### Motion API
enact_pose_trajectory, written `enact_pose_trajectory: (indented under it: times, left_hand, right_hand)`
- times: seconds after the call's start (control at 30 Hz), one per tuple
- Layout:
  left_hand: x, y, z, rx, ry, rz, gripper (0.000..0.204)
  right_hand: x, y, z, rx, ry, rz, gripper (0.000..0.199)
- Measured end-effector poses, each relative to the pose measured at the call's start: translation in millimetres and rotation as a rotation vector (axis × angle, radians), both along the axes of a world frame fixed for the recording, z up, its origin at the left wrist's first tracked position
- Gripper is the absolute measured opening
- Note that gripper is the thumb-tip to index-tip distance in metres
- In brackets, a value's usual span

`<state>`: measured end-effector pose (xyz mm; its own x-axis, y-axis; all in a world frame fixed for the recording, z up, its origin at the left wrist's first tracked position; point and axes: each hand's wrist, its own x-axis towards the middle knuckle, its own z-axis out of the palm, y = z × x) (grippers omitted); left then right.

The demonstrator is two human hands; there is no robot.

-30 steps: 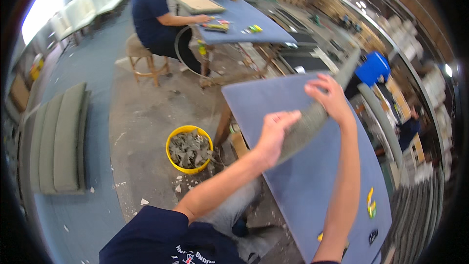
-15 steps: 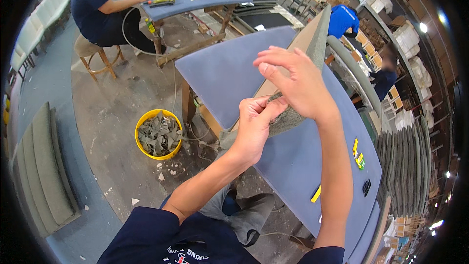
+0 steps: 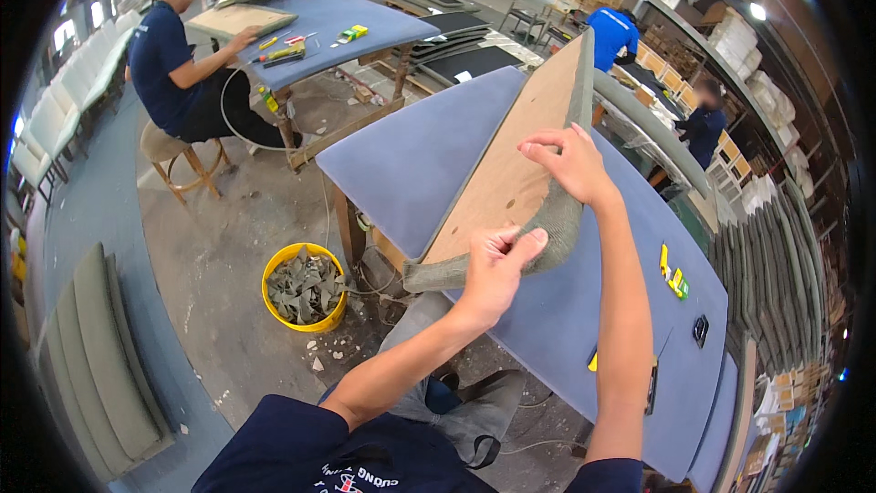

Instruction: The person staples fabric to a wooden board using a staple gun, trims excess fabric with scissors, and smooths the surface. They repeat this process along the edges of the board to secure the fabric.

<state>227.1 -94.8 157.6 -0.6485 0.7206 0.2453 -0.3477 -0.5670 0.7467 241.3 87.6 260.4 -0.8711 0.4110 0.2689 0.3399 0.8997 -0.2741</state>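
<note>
An upholstered panel (image 3: 497, 184) stands tilted over the blue padded table, its bare wooden back facing me. Grey-green fabric (image 3: 558, 236) wraps its edges and bunches at the near right corner. My left hand (image 3: 497, 276) is closed on the near edge, thumb over the fabric, the other fingers partly hidden. Higher up, my right hand (image 3: 573, 164) curls over the right edge, fingers bent toward the wooden face. The panel's underside is hidden.
The blue table (image 3: 411, 160) carries a yellow cutter (image 3: 664, 260), a green-yellow box (image 3: 678, 284) and a black object (image 3: 700, 330). A yellow bucket (image 3: 340, 310) of fabric scraps stands on the floor. Grey-green cushions (image 3: 96, 365) lie left. A co-worker (image 3: 164, 59) sits at another table.
The panel has turned so more of its wooden back shows. My left hand has shifted to the near corner; my right hand has come from raised, spread fingers onto the right edge.
</note>
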Motion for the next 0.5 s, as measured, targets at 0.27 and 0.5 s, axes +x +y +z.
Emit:
enact_pose_trajectory:
  times: [0.27, 0.5]
  left_hand:
    - [131.8, 28.2, -98.4, -0.283, 1.018, 0.035, 0.030]
    - [154.4, -8.7, -219.2, -0.255, 1.466, 0.111, 0.019]
  right_hand:
    - [193.9, 30.6, -162.3, -0.509, 0.629, -0.240, 0.039]
    - [266.0, -143.5, -369.9, -0.844, 1.033, -0.549, 0.059]
